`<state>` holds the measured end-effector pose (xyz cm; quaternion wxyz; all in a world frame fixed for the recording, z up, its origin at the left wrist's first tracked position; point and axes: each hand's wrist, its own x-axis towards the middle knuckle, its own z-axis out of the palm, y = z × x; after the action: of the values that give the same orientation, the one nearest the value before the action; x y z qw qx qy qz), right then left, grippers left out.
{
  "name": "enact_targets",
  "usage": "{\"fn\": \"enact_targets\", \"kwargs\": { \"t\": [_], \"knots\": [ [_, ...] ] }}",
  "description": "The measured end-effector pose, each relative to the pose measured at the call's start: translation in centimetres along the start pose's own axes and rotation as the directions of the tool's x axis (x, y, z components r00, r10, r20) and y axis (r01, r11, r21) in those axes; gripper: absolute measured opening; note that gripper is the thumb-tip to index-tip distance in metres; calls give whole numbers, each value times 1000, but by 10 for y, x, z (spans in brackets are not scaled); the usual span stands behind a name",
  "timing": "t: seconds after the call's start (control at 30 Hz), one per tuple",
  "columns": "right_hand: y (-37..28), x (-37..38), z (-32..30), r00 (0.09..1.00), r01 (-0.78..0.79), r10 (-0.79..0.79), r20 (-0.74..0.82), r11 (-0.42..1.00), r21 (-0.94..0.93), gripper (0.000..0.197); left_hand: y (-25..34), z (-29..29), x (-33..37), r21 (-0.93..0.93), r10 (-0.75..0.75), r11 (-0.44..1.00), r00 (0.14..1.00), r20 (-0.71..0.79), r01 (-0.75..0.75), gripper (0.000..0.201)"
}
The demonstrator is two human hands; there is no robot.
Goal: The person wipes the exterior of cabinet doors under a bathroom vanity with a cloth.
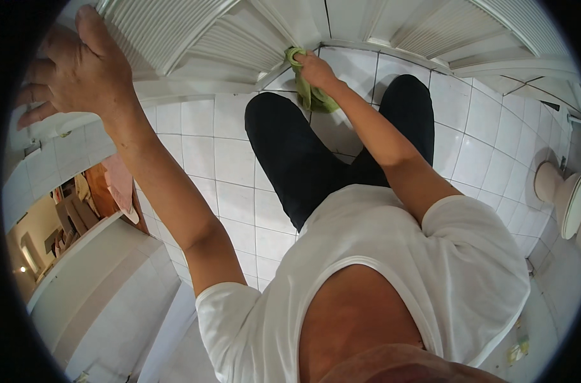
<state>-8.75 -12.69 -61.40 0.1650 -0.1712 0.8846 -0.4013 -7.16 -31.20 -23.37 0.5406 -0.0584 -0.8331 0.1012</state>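
Note:
My right hand (316, 69) grips a green cloth (311, 94) low down, where the white slatted doors meet the tiled floor. Part of the cloth is bunched against the foot of a door, and the rest hangs between my knees. My left hand (86, 73) is raised at the upper left with its fingers spread, and it holds nothing. It is beside a white slatted door panel (159, 32); whether the palm rests on the panel, I cannot tell.
More white slatted doors (456, 38) run along the far side. White floor tiles (233, 153) lie under my bent legs in dark trousers. A toilet (568, 198) stands at the right. At the lower left are a white ledge (73, 246) and a pink cloth (119, 182).

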Motion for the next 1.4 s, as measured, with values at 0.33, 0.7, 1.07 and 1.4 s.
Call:
{"fn": "enact_targets", "kwargs": {
  "t": [0.33,0.7,1.07,1.4],
  "knots": [
    [58,0,18,989,150,-149,-14,983,103,43,-3,2,-1,24,8,1000,1000,-29,-8,85],
    [-15,33,117,946,-244,317,-66,831,500,53,13,11,9,5,-17,1000,1000,4,17,82],
    [-7,44,104,832,114,544,-114,33,993,51,-6,5,-2,96,-4,995,999,53,-1,85],
    [-34,24,112,961,-214,130,244,908,359,35,-6,3,-5,151,14,988,997,72,-25,87]
  ]
}}
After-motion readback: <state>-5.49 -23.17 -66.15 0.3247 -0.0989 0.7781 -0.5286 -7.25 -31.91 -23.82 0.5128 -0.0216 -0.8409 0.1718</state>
